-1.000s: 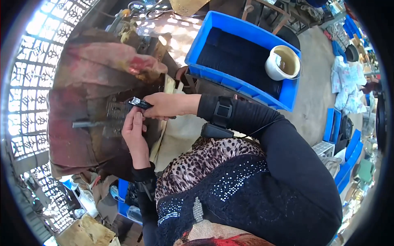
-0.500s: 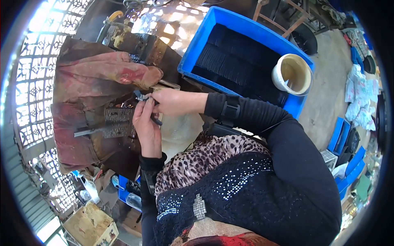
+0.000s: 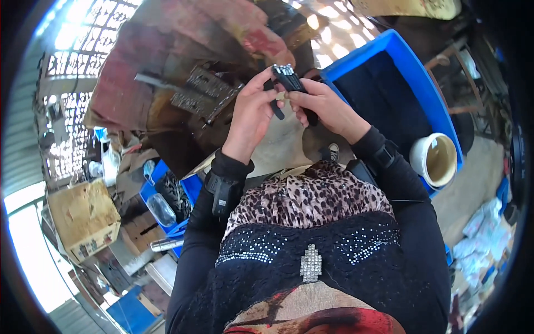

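Before my chest, both hands meet around slim black pieces. My right hand [image 3: 332,110] is closed on a bundle of black strips [image 3: 290,80] with shiny metal ends pointing away from me. Pinched in the fingers of my left hand [image 3: 245,119] is another black strip [image 3: 277,110], hanging beside the bundle. The left index finger reaches up to the bundle's metal ends. Beyond the left hand sits a dark, speckled metal block [image 3: 204,92] with a pale bar [image 3: 158,82] sticking out to its left. What the strips belong to is too small to tell.
Stained reddish cloth [image 3: 183,44] drapes over the machine at the far left. A large blue tub [image 3: 445,106] stands to the right, with dark contents. At its near end is a whitish bucket [image 3: 418,158]. A blue crate [image 3: 186,192] and a worn box [image 3: 83,214] lie at left.
My view has turned, so the tub and machine appear shifted. The hands have moved away from the cloth; the bundle with metal ends now shows clearly between them.
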`<state>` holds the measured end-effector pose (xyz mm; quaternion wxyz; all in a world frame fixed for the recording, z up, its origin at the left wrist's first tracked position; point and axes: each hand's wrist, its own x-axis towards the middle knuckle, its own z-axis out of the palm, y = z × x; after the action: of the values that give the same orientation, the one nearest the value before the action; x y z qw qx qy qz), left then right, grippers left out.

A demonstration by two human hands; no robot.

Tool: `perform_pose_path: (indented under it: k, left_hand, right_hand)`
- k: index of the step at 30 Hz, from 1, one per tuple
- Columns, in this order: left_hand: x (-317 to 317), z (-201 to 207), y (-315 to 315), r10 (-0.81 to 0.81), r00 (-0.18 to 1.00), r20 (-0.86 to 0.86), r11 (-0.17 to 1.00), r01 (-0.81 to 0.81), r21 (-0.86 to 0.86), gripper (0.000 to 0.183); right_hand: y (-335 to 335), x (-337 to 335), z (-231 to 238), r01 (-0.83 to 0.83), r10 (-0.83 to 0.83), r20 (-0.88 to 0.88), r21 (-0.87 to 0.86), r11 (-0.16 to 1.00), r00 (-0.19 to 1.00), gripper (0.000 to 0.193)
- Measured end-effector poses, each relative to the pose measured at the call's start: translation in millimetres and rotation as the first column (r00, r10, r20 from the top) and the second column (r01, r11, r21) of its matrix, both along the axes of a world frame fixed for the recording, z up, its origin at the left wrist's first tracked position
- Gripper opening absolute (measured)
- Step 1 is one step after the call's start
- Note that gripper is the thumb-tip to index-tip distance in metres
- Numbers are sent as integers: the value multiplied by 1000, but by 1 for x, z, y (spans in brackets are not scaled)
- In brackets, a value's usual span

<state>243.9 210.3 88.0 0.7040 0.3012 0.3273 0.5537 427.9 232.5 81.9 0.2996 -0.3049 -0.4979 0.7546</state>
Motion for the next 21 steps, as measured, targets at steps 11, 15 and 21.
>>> perform_pose_path:
  k: [11, 15, 21]
  left_hand:
    - [-62, 10, -55, 272, 947, -171, 959, -281, -27, 57]
    - [-105, -9, -85, 377, 846, -378, 902, -428, -58, 44]
    - [-137, -82, -118, 568, 193, -800, 795, -379, 474, 29]
  right_hand:
    - [36, -32, 3, -57, 51, -64, -107, 993, 997, 19]
    - [50, -48, -6, -57, 57, 8, -31, 998, 998, 15]
    - [54, -58, -42, -56, -43, 325, 287, 956, 945, 17]
